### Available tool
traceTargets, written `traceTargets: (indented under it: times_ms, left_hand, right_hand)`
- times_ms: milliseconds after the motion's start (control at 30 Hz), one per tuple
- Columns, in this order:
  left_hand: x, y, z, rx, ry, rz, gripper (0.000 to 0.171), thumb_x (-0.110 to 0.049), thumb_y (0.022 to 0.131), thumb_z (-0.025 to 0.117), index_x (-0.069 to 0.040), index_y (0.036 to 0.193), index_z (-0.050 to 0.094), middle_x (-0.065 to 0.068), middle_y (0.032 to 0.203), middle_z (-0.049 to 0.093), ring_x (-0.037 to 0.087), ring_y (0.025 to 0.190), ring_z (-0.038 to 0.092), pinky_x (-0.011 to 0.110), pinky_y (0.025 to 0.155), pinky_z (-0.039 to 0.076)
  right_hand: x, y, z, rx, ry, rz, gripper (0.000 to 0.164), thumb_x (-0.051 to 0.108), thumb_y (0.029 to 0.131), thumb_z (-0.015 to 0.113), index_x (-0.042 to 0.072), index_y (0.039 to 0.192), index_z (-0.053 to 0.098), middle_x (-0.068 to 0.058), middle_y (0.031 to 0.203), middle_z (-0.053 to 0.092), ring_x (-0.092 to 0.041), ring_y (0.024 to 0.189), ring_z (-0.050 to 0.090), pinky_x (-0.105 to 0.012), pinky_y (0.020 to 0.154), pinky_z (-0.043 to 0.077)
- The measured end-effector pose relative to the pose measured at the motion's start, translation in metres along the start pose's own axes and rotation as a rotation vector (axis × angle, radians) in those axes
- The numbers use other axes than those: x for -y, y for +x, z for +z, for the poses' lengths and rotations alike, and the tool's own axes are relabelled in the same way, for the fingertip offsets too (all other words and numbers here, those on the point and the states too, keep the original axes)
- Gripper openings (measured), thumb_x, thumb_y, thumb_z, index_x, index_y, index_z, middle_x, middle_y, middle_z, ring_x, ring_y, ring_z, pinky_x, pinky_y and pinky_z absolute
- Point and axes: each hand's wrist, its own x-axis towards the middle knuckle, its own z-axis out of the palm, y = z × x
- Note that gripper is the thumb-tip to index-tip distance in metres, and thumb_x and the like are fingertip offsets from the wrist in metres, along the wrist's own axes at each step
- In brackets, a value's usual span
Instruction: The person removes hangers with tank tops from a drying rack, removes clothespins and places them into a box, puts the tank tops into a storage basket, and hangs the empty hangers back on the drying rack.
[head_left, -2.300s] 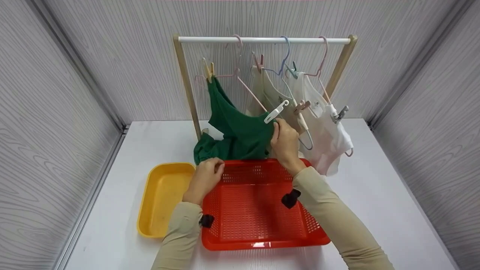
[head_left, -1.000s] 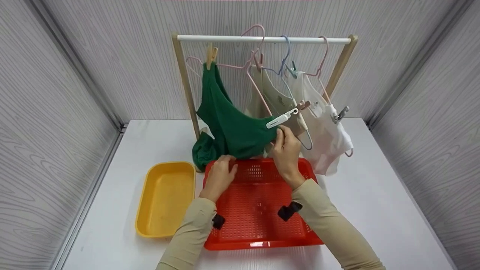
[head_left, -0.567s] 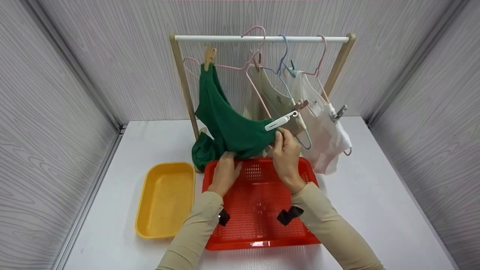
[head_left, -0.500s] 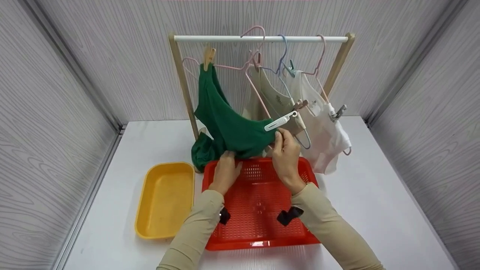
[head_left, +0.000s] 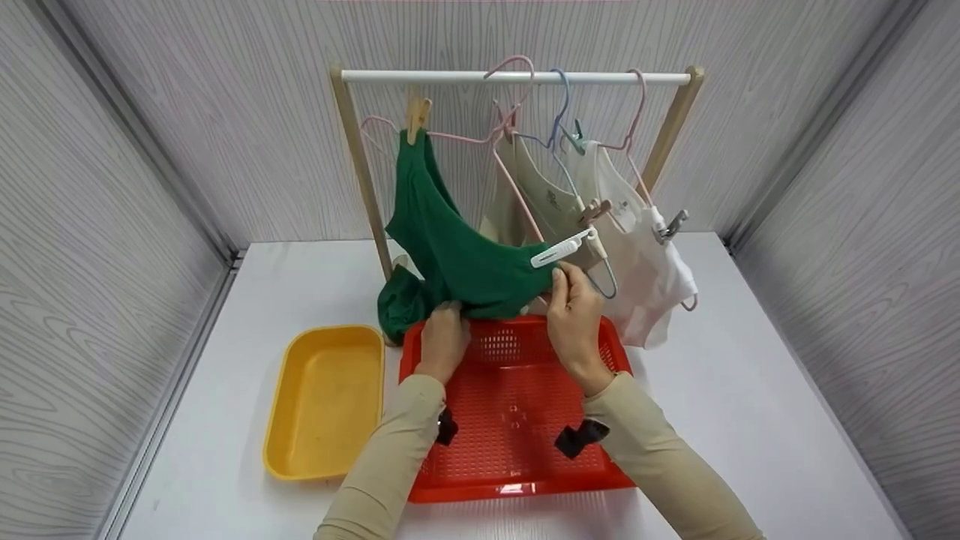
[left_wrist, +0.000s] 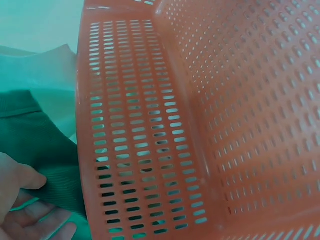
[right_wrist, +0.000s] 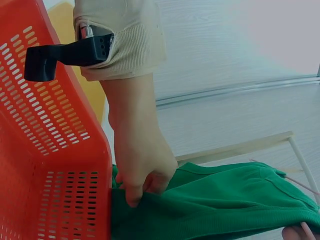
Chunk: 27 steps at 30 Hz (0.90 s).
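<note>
A green sleeveless top (head_left: 465, 247) hangs from a pink hanger (head_left: 520, 187) whose hook overlaps the rack's white rod. A yellow clothespin (head_left: 418, 120) fastens its left shoulder. The other shoulder carries a white clip (head_left: 559, 251). Just below that clip, my right hand (head_left: 576, 322) pinches the top's edge between thumb and fingers. My left hand (head_left: 444, 341) grips the hanging lower part of the top, right by the red basket's far rim. The left wrist view has green cloth between the left thumb and fingers (left_wrist: 30, 220); the right wrist view shows the same grip (right_wrist: 142, 170) from the side.
A red perforated basket (head_left: 517, 491) stands under both forearms, a yellow tray (head_left: 271, 442) left of it. On the wood-ended rack (head_left: 360, 165), a beige top (head_left: 551, 199) and a white top (head_left: 637, 270) hang clipped to the right of the green one. Panelled walls enclose the table.
The green top's hanger hook has risen and shifted right along the rod. My left hand has moved right, from near the basket's corner to gripping the top's lower part. My right hand is slightly lower.
</note>
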Motion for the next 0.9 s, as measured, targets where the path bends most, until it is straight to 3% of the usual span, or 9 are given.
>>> traceTargets:
  times_ms: [167, 333, 500, 667, 900]
  left_hand:
    - [0.004, 0.0, -0.004, -0.053, -0.065, -0.023, 0.012, 0.0, 0.092, 0.052, 0.001, 0.091, 0.063, 0.02, 0.09, 0.067, 0.035, 0.082, 0.067, 0.047, 0.073, 0.057]
    - [0.009, 0.002, -0.011, -0.108, -0.139, -0.041, 0.014, -0.001, 0.093, 0.051, 0.002, 0.099, 0.064, 0.02, 0.097, 0.07, 0.034, 0.088, 0.068, 0.045, 0.081, 0.057]
    - [0.009, 0.006, -0.022, -0.156, -0.283, -0.104, 0.017, -0.001, 0.095, 0.051, 0.004, 0.104, 0.064, 0.022, 0.102, 0.07, 0.034, 0.092, 0.066, 0.045, 0.089, 0.056]
    - [0.004, 0.01, -0.033, -0.228, -0.408, -0.158, 0.017, 0.0, 0.094, 0.053, 0.006, 0.104, 0.065, 0.023, 0.099, 0.071, 0.033, 0.086, 0.065, 0.044, 0.085, 0.057]
    - [-0.007, 0.014, -0.053, -0.295, -0.466, -0.18, 0.018, 0.001, 0.093, 0.054, 0.006, 0.105, 0.065, 0.024, 0.098, 0.07, 0.033, 0.084, 0.065, 0.044, 0.082, 0.057]
  right_hand:
    - [-0.003, -0.001, -0.002, -0.008, 0.004, -0.003, 0.02, 0.003, 0.098, 0.049, -0.011, 0.103, 0.063, -0.025, 0.093, 0.07, -0.034, 0.081, 0.072, -0.025, 0.075, 0.06]
    - [-0.008, -0.003, -0.003, -0.018, -0.003, -0.019, 0.019, 0.003, 0.098, 0.049, -0.01, 0.102, 0.063, -0.025, 0.093, 0.07, -0.033, 0.081, 0.073, -0.026, 0.074, 0.06]
    - [-0.014, -0.005, -0.005, -0.035, -0.024, -0.022, 0.018, 0.003, 0.098, 0.05, -0.01, 0.101, 0.063, -0.023, 0.088, 0.071, -0.028, 0.076, 0.07, -0.022, 0.07, 0.059]
    - [-0.018, -0.007, -0.008, -0.056, -0.09, -0.043, 0.018, 0.004, 0.097, 0.052, -0.008, 0.1, 0.065, -0.021, 0.084, 0.07, -0.019, 0.07, 0.061, -0.008, 0.066, 0.048]
    - [-0.022, -0.008, -0.01, -0.073, -0.128, -0.073, 0.017, 0.003, 0.097, 0.052, -0.008, 0.098, 0.066, -0.02, 0.083, 0.069, -0.011, 0.068, 0.056, -0.008, 0.064, 0.045]
